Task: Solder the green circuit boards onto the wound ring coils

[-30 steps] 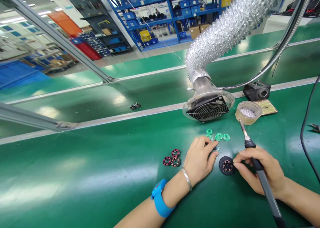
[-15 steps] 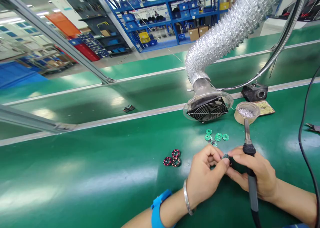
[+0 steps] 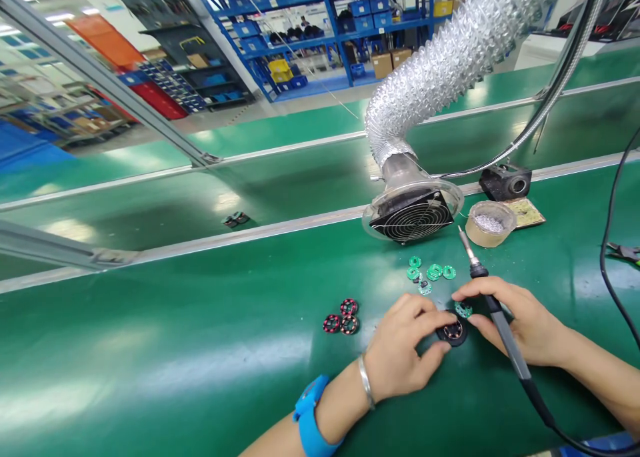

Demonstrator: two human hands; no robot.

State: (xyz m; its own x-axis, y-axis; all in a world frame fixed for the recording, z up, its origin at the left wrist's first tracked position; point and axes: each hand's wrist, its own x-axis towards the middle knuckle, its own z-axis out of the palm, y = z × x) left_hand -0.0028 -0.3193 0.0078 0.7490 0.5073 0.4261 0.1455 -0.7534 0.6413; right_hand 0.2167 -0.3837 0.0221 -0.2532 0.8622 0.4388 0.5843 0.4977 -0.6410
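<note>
My left hand (image 3: 413,343) grips a black round holder (image 3: 456,341) with thumb and fingers at its left side; a ring with copper-coloured coils (image 3: 453,329) sits in it. Between the thumb and index finger of my right hand (image 3: 520,320) is a small green ring-shaped circuit board (image 3: 463,309), just above and right of the holder. A soldering iron (image 3: 507,337) also rests in my right hand, its tip pointing up and away. Several loose green ring boards (image 3: 435,272) lie beyond my hands. Three coil rings (image 3: 349,324) are left of them.
A fume extractor fan (image 3: 417,217) on a silver duct hangs over the bench's back edge. Right of it are a round tub of metal shavings (image 3: 489,223), a yellowish sponge tray (image 3: 526,211) and a black iron stand (image 3: 507,182). Pliers (image 3: 623,251) and a black cable (image 3: 611,263) lie rightward.
My hands have moved apart, and the green board is now in my right fingers, off the black holder. The soldering iron has swung from upright to leaning left.
</note>
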